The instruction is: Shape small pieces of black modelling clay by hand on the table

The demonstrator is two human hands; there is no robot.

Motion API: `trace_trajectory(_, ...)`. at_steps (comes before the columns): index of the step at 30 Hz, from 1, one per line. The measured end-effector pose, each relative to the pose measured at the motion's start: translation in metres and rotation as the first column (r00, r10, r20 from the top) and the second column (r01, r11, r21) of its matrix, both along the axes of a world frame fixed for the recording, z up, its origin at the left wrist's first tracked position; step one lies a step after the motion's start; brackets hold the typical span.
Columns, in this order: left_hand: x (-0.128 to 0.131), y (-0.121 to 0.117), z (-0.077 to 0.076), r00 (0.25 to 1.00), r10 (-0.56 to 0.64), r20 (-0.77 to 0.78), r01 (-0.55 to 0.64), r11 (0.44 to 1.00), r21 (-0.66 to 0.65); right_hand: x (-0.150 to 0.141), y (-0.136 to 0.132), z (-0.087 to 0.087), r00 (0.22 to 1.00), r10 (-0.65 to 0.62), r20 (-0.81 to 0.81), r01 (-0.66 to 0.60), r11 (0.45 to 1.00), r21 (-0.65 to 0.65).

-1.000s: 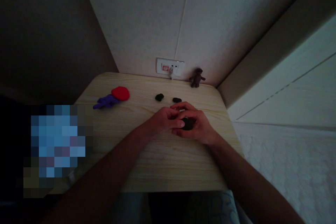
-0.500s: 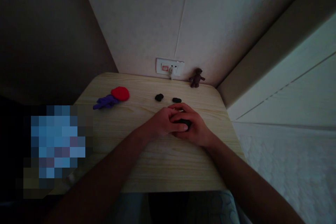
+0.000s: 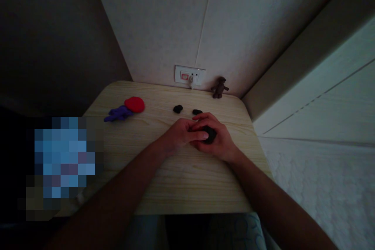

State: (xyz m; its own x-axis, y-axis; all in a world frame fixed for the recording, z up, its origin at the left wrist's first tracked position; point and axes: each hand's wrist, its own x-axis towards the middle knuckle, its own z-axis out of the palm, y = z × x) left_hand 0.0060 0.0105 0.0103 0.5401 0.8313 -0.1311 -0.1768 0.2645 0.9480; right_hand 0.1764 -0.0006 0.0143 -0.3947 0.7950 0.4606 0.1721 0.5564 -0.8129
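Between my two hands, above the middle of the wooden table (image 3: 164, 199), is a lump of black modelling clay (image 3: 210, 135). My left hand (image 3: 183, 133) reaches in from the left, its thumb pressed on the near face of the lump. Curled round the lump's right and far side is my right hand (image 3: 221, 138). Some fingertips of both hands overlap and are hidden. Just beyond the hands lie two smaller black clay pieces, a knobbly one (image 3: 177, 109) and a flattened oval one (image 3: 197, 112), partly covered by my right fingers.
A red clay disc (image 3: 134, 104) touches a purple clay piece (image 3: 119, 113) on the table's left. A small brown bear figure (image 3: 219, 87) stands by the wall at the back right. A plug sits in the wall socket (image 3: 190, 75). At left is a pixelated bluish patch.
My right fingers have lifted off the top of the black lump, so more of it shows. My left thumb remains on it. The other pieces have stayed put.
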Motion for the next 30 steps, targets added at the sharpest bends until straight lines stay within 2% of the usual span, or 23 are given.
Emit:
trace_trajectory(4, -0.0011, 0.0005, 0.0001, 0.998, -0.04, -0.054, 0.043, 0.998, 0.052, 0.0014, 0.0003, 0.0028, 0.996, 0.095, 0.006, -0.094, 0.995, -0.017)
trace_trajectory(14, -0.0004, -0.0001, 0.0006, 0.998, -0.046, -0.041, 0.049, 0.996, 0.07, -0.0027, -0.0007, -0.0024, 0.999, -0.042, 0.013, 0.041, 0.998, 0.044)
trace_trajectory(16, 0.001, 0.0004, -0.0004, 1.0, -0.008, -0.019, 0.009, 0.998, 0.058, -0.0015, -0.0001, -0.0021, 0.996, -0.084, -0.016, 0.084, 0.996, 0.034)
trace_trajectory(19, 0.0038, 0.0014, -0.0015, 0.99, 0.123, 0.076, -0.121, 0.992, -0.026, -0.0003, 0.0004, -0.0008, 0.985, -0.164, -0.06, 0.165, 0.986, 0.005)
trace_trajectory(24, 0.0064, 0.0031, -0.002, 0.921, 0.341, 0.187, -0.325, 0.939, -0.108, -0.0014, 0.0005, 0.0006, 0.978, -0.194, -0.082, 0.193, 0.981, -0.018)
trace_trajectory(27, 0.0063, 0.0035, -0.0021, 0.895, 0.402, 0.196, -0.386, 0.915, -0.117, -0.0012, 0.0007, 0.0005, 0.983, -0.171, -0.07, 0.168, 0.985, -0.044)
trace_trajectory(30, 0.0058, 0.0036, -0.0019, 0.897, 0.393, 0.204, -0.379, 0.919, -0.107, -0.0006, 0.0004, 0.0002, 0.986, -0.145, -0.087, 0.137, 0.986, -0.094)
